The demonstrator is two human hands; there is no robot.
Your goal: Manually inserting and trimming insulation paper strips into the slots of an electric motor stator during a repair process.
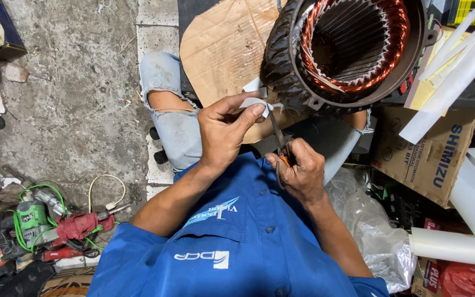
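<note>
My left hand [224,129] pinches a small strip of white insulating paper [255,100] between thumb and fingers, just below the motor stator. My right hand [302,170] grips a pair of scissors [277,137] whose blades point up at the paper strip. The large dark motor stator [353,47] with copper windings lies tilted on a sheet of brown cardboard [221,49] in front of my knees.
Power tools, a green device and cables [39,225] lie on the concrete floor at lower left. Cardboard boxes [430,159], white paper rolls [457,245], white strips [452,71] and a clear plastic bag [375,231] crowd the right side.
</note>
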